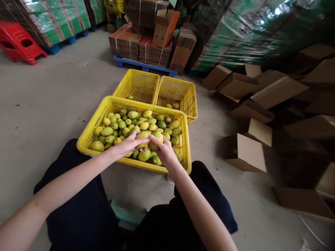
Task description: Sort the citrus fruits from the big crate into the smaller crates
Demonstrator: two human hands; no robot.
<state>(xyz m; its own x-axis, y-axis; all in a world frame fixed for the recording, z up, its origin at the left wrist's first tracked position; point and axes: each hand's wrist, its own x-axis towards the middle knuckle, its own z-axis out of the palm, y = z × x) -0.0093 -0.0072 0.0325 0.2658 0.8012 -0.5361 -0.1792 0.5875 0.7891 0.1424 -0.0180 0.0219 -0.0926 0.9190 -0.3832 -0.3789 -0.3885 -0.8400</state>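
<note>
Bare forearms (65, 188) slant up from the frame's bottom; at centre, the left hand (132, 142) curls around one lemon (143, 134), the right hand (165, 150) grips another lemon (158, 134), both over a lemon-filled yellow crate (146, 166). Cardboard boxes (250, 151) crowd the right.

Green loads in clear plastic film (56, 17) stand behind a bare grey floor (57, 104) in what appears to be a fruit-packing warehouse, where bound stacks of flattened brown-and-orange cardboard (124, 45) sit on a blue pallet (131, 63), loose brown cardboard boxes (251, 151) lie about, and yellow-green citrus fruit (106, 131) covers a yellow plastic crate's (186, 146) base.
</note>
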